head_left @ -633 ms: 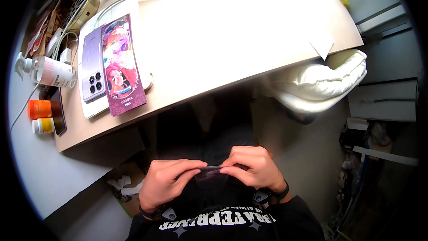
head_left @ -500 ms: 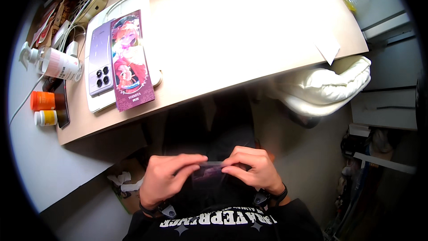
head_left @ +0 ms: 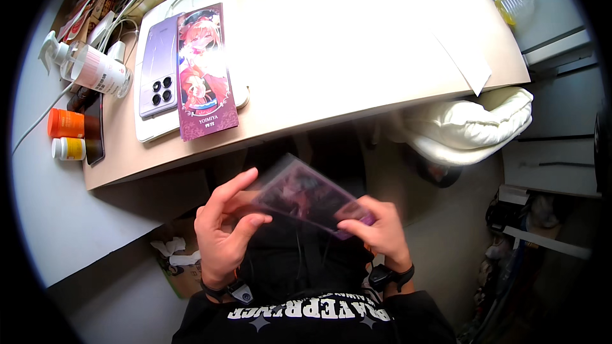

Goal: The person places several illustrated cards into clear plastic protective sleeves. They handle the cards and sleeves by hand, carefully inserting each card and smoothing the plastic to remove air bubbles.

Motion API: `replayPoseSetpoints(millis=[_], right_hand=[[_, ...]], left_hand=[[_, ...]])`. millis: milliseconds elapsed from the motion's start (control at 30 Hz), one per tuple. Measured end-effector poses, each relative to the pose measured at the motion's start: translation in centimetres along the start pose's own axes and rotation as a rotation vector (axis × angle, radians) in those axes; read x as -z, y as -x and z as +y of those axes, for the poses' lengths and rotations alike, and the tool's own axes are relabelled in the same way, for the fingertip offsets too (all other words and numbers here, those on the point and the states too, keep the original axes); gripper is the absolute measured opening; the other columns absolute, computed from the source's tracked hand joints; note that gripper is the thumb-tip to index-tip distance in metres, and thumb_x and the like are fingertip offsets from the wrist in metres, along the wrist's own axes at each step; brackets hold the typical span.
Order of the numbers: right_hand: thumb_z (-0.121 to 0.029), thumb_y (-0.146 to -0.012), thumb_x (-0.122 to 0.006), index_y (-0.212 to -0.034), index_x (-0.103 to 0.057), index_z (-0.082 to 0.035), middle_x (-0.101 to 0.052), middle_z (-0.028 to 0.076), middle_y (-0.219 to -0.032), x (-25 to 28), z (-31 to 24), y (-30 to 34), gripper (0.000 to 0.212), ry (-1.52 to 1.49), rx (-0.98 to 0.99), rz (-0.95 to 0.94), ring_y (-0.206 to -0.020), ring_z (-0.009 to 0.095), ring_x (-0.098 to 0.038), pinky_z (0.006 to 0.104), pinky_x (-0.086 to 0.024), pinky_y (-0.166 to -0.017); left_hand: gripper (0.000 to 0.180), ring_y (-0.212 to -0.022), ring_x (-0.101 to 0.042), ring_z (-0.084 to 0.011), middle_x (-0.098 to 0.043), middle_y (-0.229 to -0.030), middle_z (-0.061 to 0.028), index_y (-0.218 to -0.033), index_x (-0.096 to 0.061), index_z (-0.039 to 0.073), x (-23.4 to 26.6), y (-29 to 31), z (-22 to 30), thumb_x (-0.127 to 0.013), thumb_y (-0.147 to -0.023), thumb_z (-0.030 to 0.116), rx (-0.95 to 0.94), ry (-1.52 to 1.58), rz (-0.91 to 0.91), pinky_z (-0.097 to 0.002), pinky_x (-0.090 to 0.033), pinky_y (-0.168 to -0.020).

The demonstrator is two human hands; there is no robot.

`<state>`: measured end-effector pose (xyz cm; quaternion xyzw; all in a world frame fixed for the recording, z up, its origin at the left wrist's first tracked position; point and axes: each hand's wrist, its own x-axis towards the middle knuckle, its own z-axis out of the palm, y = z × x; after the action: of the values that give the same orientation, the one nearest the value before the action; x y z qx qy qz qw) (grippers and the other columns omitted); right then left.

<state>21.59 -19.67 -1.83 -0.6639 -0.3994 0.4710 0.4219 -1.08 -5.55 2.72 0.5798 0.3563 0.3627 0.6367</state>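
Observation:
My right hand (head_left: 380, 228) pinches the lower right corner of a thin rectangular card in what looks like a clear sleeve (head_left: 301, 196). The card is tilted above my lap, blurred by motion, with a purple edge and a dark picture of a figure. Beside its left end my left hand (head_left: 223, 232) has thumb and fingers spread apart; some of its fingers show behind the card's left side. On the desk a long illustrated card box or stack (head_left: 209, 83) lies partly over a purple phone (head_left: 153, 105).
The desk (head_left: 306, 105) carries a white slab (head_left: 145, 131) under the phone, a pump bottle (head_left: 95, 70), an orange jar (head_left: 65, 123), a yellow-and-white jar (head_left: 68, 149) and cables at left. A white paper (head_left: 472, 73) lies at the right edge, above a white cushion (head_left: 472, 124). Plastic bottles (head_left: 513, 0) stand beyond.
The card has risen and turned from a nearly edge-on pose to show its face. My left hand has let go and spread its fingers, while the right keeps its pinch.

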Motion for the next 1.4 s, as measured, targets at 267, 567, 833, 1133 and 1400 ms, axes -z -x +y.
replayPoseSetpoints(millis=[267,567,833,1133,1400], right_hand=[[-0.02,-0.1,-0.06,-0.115,-0.055,-0.001,-0.061,0.001,-0.082,4.6,-3.5,0.5,0.025,-0.384,0.157,0.587,-0.051,0.005,-0.055,0.0171,-0.039,-0.041],[-0.011,-0.1,-0.055,-0.151,-0.022,0.006,-0.066,0.018,-0.098,8.0,-6.2,-3.9,0.064,-0.505,0.258,0.572,-0.072,0.021,-0.07,0.0223,-0.05,-0.048],[-0.007,-0.1,-0.052,-0.154,-0.023,-0.003,-0.07,0.026,-0.105,5.0,-5.6,-2.3,0.062,-0.259,0.188,0.525,-0.073,0.02,-0.072,0.026,-0.057,-0.064],[0.004,-0.093,-0.057,-0.133,-0.06,-0.002,-0.074,0.013,-0.097,-0.7,-7.1,-3.4,0.041,-0.101,0.193,0.04,-0.076,0.013,-0.069,0.0242,-0.055,-0.069],[0.003,-0.093,-0.058,-0.124,-0.065,0.001,-0.074,0.012,-0.094,-2.0,-3.9,-1.8,0.032,-0.14,0.064,-0.043,-0.074,0.013,-0.069,0.024,-0.055,-0.068]], left_hand=[[0.056,-0.083,-0.072,-0.0232,-0.07,-0.105,-0.0224,-0.142,-0.041,-0.004,0.0,0.4,-0.2,-0.061,-0.095,0.019,0.046,-0.031,-0.094,-0.027,-0.055,-0.073],[0.042,-0.079,-0.07,-0.0171,-0.073,-0.096,-0.0151,-0.135,-0.052,-0.001,-0.1,0.8,-0.2,-0.054,-0.093,0.0,0.075,-0.074,-0.191,-0.0258,-0.055,-0.072],[0.032,-0.073,-0.066,-0.0128,-0.072,-0.088,-0.0123,-0.126,-0.06,-0.002,0.2,0.8,-0.8,-0.051,-0.094,-0.001,0.101,-0.166,-0.209,-0.0229,-0.052,-0.067],[0.029,-0.062,-0.064,-0.0126,-0.07,-0.087,-0.0163,-0.115,-0.055,-0.003,1.3,-1.0,-2.0,-0.045,-0.105,0.023,0.144,-0.009,0.046,-0.021,-0.049,-0.055],[0.07,-0.051,-0.061,-0.0115,-0.069,-0.074,-0.017,-0.126,-0.055,-0.013,1.8,-4.0,-1.2,-0.027,-0.108,0.049,0.126,0.185,0.084,-0.0174,-0.043,-0.046]])
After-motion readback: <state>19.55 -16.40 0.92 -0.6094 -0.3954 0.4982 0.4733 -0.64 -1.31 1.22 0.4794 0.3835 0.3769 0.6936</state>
